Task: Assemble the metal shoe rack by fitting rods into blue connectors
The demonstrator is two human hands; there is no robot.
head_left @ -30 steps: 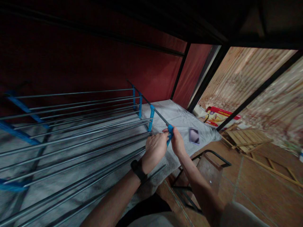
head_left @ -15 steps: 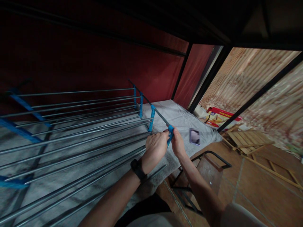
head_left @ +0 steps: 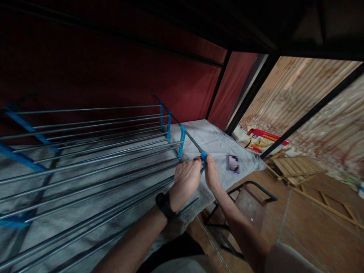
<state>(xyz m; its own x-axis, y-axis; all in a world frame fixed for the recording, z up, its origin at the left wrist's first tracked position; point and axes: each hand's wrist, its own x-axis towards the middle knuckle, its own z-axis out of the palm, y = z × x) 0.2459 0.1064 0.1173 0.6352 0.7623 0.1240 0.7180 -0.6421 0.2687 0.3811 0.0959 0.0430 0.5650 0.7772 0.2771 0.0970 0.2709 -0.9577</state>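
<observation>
Head camera view, looking down at two bare hands meeting at the near right corner of a metal rod rack (head_left: 93, 151) with blue plastic brackets. Left hand (head_left: 186, 178), with a dark watch (head_left: 163, 200) on its wrist, has its fingers curled closed around the end of the rack's rods. Right hand (head_left: 212, 174) pinches a blue connector (head_left: 203, 158) between thumb and fingertips, right beside the left hand. That connector sits on a thin dark rod (head_left: 184, 131) running away to the far left. Under the rack lies a grey towel (head_left: 216, 142). Farther right on the tiled floor (head_left: 307, 227) are a red box (head_left: 264, 140), whose contents cannot be made out, and wooden slats (head_left: 298, 165).
</observation>
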